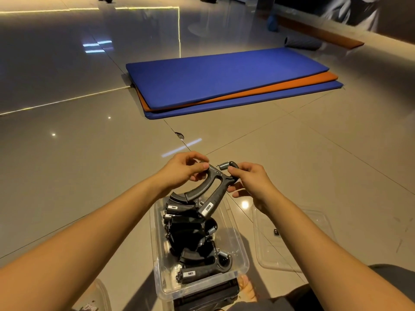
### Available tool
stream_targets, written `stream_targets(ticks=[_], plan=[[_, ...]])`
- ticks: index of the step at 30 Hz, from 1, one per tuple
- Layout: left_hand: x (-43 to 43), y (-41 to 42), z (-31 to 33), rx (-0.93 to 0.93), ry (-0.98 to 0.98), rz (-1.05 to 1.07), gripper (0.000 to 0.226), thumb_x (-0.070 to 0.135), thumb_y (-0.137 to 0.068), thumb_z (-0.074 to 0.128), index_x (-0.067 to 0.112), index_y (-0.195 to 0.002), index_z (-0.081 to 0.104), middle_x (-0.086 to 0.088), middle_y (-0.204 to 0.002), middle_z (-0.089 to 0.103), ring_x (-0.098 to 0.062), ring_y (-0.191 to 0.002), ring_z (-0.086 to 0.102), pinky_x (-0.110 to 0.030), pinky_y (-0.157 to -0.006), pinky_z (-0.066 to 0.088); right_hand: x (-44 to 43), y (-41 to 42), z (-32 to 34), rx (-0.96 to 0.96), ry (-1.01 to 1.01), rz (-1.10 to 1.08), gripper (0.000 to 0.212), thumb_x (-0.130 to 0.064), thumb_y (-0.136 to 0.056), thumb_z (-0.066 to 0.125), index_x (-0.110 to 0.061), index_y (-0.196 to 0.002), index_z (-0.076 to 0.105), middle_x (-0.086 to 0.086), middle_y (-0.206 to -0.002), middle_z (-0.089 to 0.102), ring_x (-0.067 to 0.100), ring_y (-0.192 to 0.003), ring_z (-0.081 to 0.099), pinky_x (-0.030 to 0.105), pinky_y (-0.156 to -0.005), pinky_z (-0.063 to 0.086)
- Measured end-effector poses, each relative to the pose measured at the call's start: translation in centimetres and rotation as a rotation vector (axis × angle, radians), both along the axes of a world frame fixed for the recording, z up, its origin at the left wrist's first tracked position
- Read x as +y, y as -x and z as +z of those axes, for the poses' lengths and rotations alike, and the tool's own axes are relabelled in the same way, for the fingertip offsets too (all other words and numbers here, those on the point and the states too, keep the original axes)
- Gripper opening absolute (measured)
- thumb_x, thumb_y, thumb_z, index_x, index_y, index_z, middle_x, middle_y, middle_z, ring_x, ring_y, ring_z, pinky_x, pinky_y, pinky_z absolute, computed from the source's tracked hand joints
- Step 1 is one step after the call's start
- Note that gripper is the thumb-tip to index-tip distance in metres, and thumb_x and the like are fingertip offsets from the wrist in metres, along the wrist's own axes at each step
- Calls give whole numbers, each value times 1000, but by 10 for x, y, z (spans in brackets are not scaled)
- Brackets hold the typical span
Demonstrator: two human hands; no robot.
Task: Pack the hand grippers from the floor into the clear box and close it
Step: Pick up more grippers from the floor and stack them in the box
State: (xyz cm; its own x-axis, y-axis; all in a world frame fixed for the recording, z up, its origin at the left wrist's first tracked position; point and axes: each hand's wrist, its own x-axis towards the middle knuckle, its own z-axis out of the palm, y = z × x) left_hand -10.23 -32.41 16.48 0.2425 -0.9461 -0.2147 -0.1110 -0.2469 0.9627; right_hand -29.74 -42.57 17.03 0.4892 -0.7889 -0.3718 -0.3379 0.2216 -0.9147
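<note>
A black hand gripper (210, 191) with a steel spring hangs over the far end of the clear box (241, 258). My left hand (183, 169) pinches its top left corner. My right hand (251, 181) holds the spring end at the top right. Its two handles point down into the box. Several black hand grippers (193, 241) lie piled inside the box, which stands on the floor between my legs. The clear lid (292, 241) lies flat on the floor to the right of the box.
A stack of blue and orange mats (224, 81) lies on the tiled floor ahead. A small dark object (275, 231) rests on the lid. A rolled grey mat (303, 42) lies far right. A black item (208, 292) sits under the box's near end.
</note>
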Motion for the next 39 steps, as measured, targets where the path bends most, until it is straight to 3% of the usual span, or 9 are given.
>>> stream_targets(ticks=[2,8,12,15,24,27,32,36,39], plan=[[0,7,-3,-80,33,98,37,37,-88,75,24,-121,64,-9,-100,73,-17,-87,71,-30,-83,58,-3,0,0,-40,-73,-99,17,-18,-98,65,-3,-107,62,18,-89,71,23,-57,70,31,-50,59],[4,22,-17,-593,44,-109,90,69,-63,80,29,-139,55,12,-122,64,-6,-109,61,-29,-96,51,-3,3,-9,-138,-182,-286,21,-12,-99,63,-1,-116,55,25,-89,72,32,-59,73,36,-52,62],[1,24,-27,-828,104,-53,75,61,-72,80,28,-136,59,13,-115,61,-9,-108,53,-32,-93,46,4,0,-17,-199,-264,-252,16,-5,-100,58,-7,-115,55,28,-95,71,37,-66,75,37,-54,63],[0,9,-32,-985,91,-109,68,61,-75,76,32,-135,60,15,-107,56,-10,-104,42,-33,-85,32,8,-1,-24,-178,-272,-153,18,-3,-100,56,-10,-116,56,29,-101,71,38,-75,76,37,-60,64],[6,-23,-73,-909,-59,-155,73,49,-70,85,30,-135,58,13,-115,54,-14,-111,40,-37,-93,36,5,4,-55,144,15,44,16,-5,-94,64,-13,-108,64,17,-99,69,26,-77,71,44,-77,60],[12,-30,-95,-902,-110,-150,76,57,-69,82,32,-136,57,14,-120,54,-14,-115,42,-40,-98,37,2,10,-68,337,119,94,30,-14,-92,71,-15,-121,63,13,-107,68,23,-86,66,40,-80,55],[11,-32,-130,-899,-157,-160,78,65,-73,76,33,-140,55,10,-126,56,-12,-117,41,-37,-100,32,9,17,-90,443,157,207,62,-21,-90,76,-18,-146,50,8,-132,59,25,-114,60,31,-91,44],[5,-28,-150,-981,-233,-206,75,56,-75,78,35,-142,53,10,-128,55,-14,-116,40,-36,-100,30,13,17,-106,408,141,190,62,-10,-92,70,-18,-149,47,6,-117,62,20,-91,62,41,-87,57],[2,-28,-158,-997,-293,-196,76,52,-74,80,37,-143,52,9,-132,55,-17,-123,40,-38,-105,29,10,16,-111,377,112,141,57,1,-93,63,-15,-147,51,4,-98,63,20,-75,64,41,-74,59]])
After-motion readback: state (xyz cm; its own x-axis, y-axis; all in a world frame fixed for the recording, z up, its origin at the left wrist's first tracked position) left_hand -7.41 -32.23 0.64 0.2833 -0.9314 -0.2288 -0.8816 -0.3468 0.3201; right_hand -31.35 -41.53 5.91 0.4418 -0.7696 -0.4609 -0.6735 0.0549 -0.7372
